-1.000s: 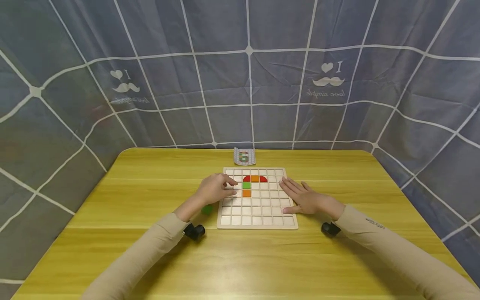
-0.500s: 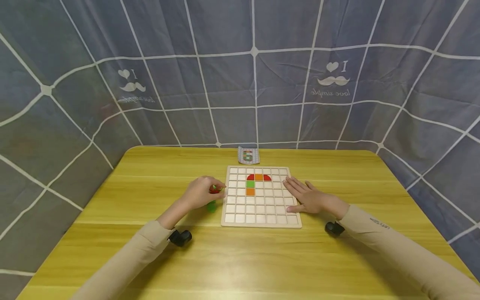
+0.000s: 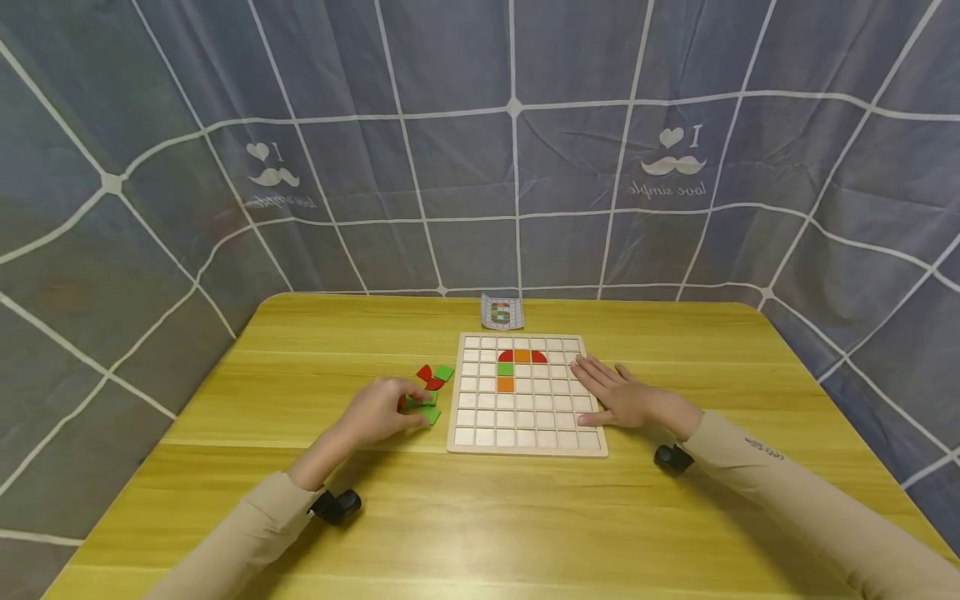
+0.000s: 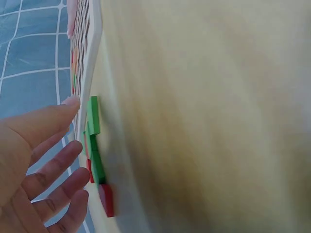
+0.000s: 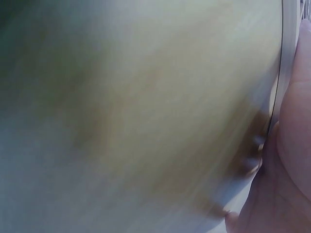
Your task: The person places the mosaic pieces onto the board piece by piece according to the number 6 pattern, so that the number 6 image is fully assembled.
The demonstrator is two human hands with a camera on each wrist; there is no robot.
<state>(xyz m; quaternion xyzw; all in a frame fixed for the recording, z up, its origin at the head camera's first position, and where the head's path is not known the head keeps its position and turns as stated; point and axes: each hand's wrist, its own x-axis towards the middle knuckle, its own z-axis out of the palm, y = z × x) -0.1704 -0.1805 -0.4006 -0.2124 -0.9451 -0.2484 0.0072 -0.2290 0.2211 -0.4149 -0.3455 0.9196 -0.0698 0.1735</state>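
In the head view my left hand (image 3: 386, 408) hovers over a loose group of tiles left of the board, thumb and fingers apart. Green tiles (image 3: 430, 414) lie at its fingertips, partly covered by them. Just beyond are a red quarter-round tile (image 3: 434, 384) and another green tile (image 3: 443, 372). From the left wrist, a gap shows between the thumb and the loosely bent fingers (image 4: 63, 187), with nothing held. My right hand (image 3: 618, 396) rests flat, fingers spread, on the right edge of the wooden grid board (image 3: 525, 418).
Red, orange and green tiles sit in the board's upper cells, including an orange tile (image 3: 506, 384). Behind the board lies a small pattern card (image 3: 502, 312). The yellow wooden table (image 3: 525, 525) ends at a grey curtain (image 3: 450, 167).
My left hand has moved left and back from the board's left edge to the loose tiles, uncovering the red and green ones behind. The right hand stays put on the board.
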